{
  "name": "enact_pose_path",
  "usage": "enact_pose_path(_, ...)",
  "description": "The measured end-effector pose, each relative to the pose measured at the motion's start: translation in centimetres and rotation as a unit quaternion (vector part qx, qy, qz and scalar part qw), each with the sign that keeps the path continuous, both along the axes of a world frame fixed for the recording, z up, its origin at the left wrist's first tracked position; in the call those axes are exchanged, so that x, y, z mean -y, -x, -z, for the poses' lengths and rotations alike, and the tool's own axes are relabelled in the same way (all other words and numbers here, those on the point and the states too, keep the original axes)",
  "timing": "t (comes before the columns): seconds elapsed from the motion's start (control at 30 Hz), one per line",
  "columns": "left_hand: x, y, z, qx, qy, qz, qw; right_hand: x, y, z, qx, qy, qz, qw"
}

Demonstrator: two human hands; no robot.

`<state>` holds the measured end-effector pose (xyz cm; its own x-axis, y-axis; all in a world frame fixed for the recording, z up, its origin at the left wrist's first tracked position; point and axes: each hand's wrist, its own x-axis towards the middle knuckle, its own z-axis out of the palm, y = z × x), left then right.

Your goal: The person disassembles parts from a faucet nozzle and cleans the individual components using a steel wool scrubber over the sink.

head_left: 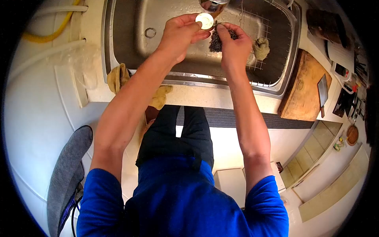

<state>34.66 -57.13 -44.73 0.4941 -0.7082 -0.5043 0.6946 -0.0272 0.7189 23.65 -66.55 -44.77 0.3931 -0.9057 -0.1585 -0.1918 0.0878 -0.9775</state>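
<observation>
Above the steel sink, my left hand pinches a small white round disc between thumb and fingers. Bright light washes out its face, so I cannot tell its exact kind. Close beside it on the right, my right hand grips a dark, fuzzy scouring pad. The pad's upper edge is near the disc; whether they touch is unclear. At the top edge, a shiny metal fixture, only partly in view, sits just above both hands.
A wire rack lies in the sink's right side with a greyish-green lump on it. Yellowish cloths hang at the front edge. To the right lie a wooden cutting board and a cleaver. A drain ring shows at left.
</observation>
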Motion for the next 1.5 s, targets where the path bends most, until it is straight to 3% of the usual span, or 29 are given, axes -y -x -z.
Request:
enact_pose_path(0.07, -0.2, 0.0, 0.4, -0.013, -0.006, -0.002, 1.000, -0.8, 0.0, -0.1, 0.043, -0.074, -0.014, 0.996)
enact_pose_path(0.23, 0.1, 0.1, 0.7, -0.012, 0.003, -0.006, 1.000, -0.5, -0.3, -0.4, 0.014, -0.073, -0.020, 0.997)
enact_pose_path(0.53, -0.4, -0.8, 0.0, 0.069, -0.006, 0.026, 0.997, 0.9, -1.2, -0.9, 0.072, -0.135, -0.026, 0.988)
enact_pose_path(0.6, -0.7, -1.5, 0.1, 0.133, -0.034, 0.105, 0.985, 1.4, -1.3, -1.2, -0.001, -0.087, -0.071, 0.994)
enact_pose_path(0.73, -0.8, -1.6, -0.1, 0.087, -0.020, 0.085, 0.992, 1.6, -1.6, -2.0, -0.074, -0.018, -0.110, 0.991)
enact_pose_path(0.8, -0.7, -1.4, -0.5, 0.068, -0.004, 0.066, 0.995, 1.3, -1.7, -1.9, -0.078, 0.098, -0.109, 0.986)
enact_pose_path(0.83, -0.6, -1.4, -0.7, 0.068, -0.004, 0.065, 0.996, 1.2, -1.7, -2.0, -0.078, 0.099, -0.110, 0.986)
enact_pose_path(0.9, -0.6, -1.3, -0.9, 0.071, 0.007, 0.068, 0.995, 0.7, -1.6, -2.1, -0.091, 0.267, -0.115, 0.952)
enact_pose_path(1.1, -0.5, -1.1, -1.0, 0.110, -0.003, 0.054, 0.992, 0.2, -1.4, -2.2, -0.069, 0.324, -0.109, 0.937)
enact_pose_path(1.33, -0.5, -1.3, -0.2, 0.193, -0.029, 0.059, 0.979, 0.5, -1.4, -2.5, -0.056, 0.309, -0.142, 0.939)
enact_pose_path(1.43, -0.5, -1.8, -0.8, 0.164, -0.030, 0.079, 0.983, 1.0, -1.3, -2.8, -0.087, 0.294, -0.167, 0.937)
enact_pose_path(1.5, -0.3, -1.8, -1.2, 0.218, -0.079, 0.116, 0.966, 1.3, -1.3, -2.9, -0.055, 0.308, -0.181, 0.932)
